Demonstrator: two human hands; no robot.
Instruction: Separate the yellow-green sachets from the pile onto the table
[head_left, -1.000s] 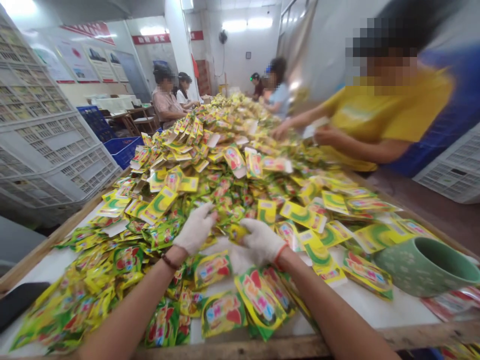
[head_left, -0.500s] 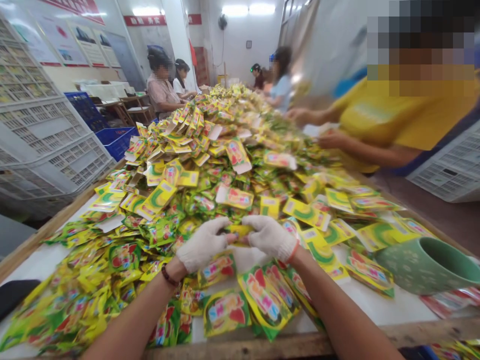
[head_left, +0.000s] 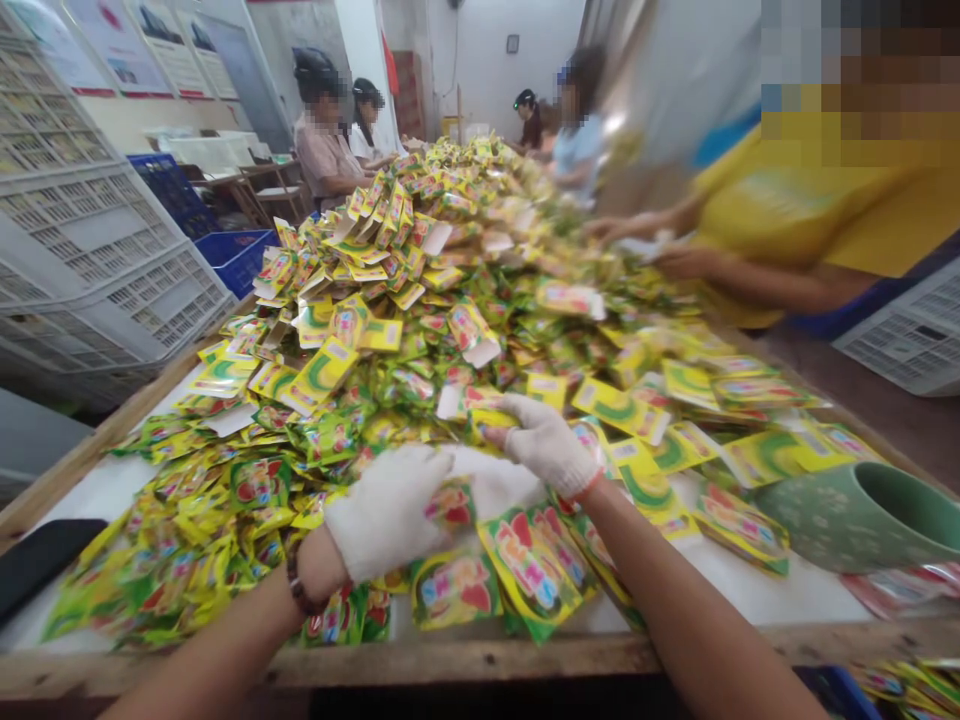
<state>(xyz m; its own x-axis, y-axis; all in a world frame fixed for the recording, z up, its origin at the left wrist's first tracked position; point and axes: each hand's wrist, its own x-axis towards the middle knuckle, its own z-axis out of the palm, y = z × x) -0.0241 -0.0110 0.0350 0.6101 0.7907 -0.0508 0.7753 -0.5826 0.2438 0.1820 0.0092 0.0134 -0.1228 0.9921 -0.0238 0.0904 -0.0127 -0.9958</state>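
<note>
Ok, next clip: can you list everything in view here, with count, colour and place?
packets: too many to count, yellow and green, heaped along the table
table: one, wooden rim, white top
mug: one, green, on its side at the right edge
phone: one, black, left near corner
crates: several, white, stacked left
blue crates: at least two, behind the white ones
co-workers: five, one in yellow at right, four at the far end
left hand: white glove, grip on a packet near the front
right hand: white glove, on the pile
</note>
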